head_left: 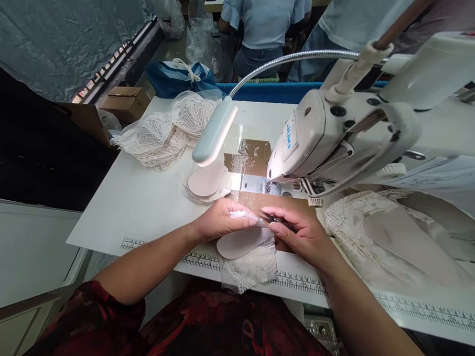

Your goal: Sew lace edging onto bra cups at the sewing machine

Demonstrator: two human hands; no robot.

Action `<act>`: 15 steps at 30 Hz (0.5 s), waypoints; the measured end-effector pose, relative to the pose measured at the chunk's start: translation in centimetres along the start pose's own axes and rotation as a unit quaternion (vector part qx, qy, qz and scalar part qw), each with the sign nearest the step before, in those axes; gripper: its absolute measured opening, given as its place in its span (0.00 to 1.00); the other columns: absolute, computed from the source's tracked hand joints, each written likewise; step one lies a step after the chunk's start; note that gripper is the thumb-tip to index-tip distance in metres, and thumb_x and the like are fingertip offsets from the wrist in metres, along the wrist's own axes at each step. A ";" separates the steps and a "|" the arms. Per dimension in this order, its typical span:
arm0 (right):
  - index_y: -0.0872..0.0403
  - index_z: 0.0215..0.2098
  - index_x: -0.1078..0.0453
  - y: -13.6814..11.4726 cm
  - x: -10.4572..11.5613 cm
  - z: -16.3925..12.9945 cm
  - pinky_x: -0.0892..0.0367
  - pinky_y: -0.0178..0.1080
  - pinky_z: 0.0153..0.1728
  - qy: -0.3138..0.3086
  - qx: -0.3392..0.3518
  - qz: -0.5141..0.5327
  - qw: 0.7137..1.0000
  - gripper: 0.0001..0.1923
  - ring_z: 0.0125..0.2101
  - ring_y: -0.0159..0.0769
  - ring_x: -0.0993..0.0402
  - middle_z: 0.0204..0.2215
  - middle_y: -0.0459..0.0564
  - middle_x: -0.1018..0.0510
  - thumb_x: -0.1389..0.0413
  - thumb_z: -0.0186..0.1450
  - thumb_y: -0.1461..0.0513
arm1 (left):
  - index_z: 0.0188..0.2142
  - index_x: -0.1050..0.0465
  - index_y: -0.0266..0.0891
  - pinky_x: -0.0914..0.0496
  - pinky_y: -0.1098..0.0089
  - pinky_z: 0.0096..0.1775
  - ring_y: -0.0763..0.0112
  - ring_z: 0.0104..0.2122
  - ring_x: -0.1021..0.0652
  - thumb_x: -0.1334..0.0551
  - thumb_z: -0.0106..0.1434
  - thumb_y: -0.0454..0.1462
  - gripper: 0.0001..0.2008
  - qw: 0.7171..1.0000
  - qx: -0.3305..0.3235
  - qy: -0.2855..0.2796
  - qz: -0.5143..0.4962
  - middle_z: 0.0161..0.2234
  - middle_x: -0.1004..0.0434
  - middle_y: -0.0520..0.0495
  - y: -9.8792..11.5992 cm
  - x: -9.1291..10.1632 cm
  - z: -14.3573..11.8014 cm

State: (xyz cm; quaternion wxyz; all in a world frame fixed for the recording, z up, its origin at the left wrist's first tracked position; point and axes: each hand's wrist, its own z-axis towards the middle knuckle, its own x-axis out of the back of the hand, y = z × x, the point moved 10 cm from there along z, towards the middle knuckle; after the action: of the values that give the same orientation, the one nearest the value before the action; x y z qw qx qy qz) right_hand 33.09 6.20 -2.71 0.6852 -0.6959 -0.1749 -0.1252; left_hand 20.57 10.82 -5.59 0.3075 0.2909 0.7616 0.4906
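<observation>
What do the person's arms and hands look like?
Both hands, the left hand and the right hand, are bare: no gloves, and no rings or watch that I can see. The forearms are bare too. A dark red patterned garment covers the body below.

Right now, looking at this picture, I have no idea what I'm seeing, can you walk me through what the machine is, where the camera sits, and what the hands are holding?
The camera sits on the worker's head, looking down at a white sewing table. The big white machine is a sewing machine, with a bendy lamp over the needle area. The left hand pinches a piece of white lace with a beige pad at the table's front edge. The right hand holds a small dark tool against it, probably snips; it is too small to be sure. A pile of lace pieces lies at the far left, loose beige pads near the needle, and more lace pieces on the right. Other people sit at the back.
</observation>
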 end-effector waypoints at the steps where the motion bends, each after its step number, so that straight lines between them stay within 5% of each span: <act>1: 0.50 0.50 0.27 -0.1 -0.3 0.0 0.30 0.47 0.47 -0.011 -0.003 0.001 1.000 0.19 0.45 0.45 0.24 0.46 0.53 0.20 0.44 0.64 0.52 | 0.38 0.20 0.34 0.28 0.71 0.41 0.68 0.37 0.21 0.30 0.56 0.40 0.13 1.000 -0.004 -0.001 -0.001 0.38 0.18 0.42 0.1 -0.1 0.0; 5: 0.50 0.47 0.26 -0.9 -1.1 0.1 0.29 0.42 0.42 -0.031 -0.001 -0.006 0.999 0.15 0.40 0.41 0.23 0.41 0.50 0.19 0.45 0.65 0.54 | 0.38 0.19 0.32 0.28 0.70 0.44 0.66 0.39 0.20 0.30 0.54 0.39 0.13 1.000 -0.011 0.000 -0.012 0.38 0.18 0.41 0.2 -0.1 0.0; 15: 0.49 0.44 0.25 -1.6 -1.8 0.4 0.30 0.40 0.40 -0.015 0.009 -0.013 1.000 0.11 0.39 0.39 0.23 0.39 0.48 0.18 0.45 0.65 0.56 | 0.34 0.19 0.31 0.31 0.73 0.33 0.71 0.30 0.24 0.29 0.53 0.41 0.14 1.000 -0.002 0.011 0.008 0.29 0.20 0.45 -0.2 0.1 0.1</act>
State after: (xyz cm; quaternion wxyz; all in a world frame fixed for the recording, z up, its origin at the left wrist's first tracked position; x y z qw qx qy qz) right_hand 30.75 6.44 -2.00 0.6866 -0.6895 -0.1957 -0.1222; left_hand 20.53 10.89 -5.80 0.2956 0.2906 0.7615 0.4982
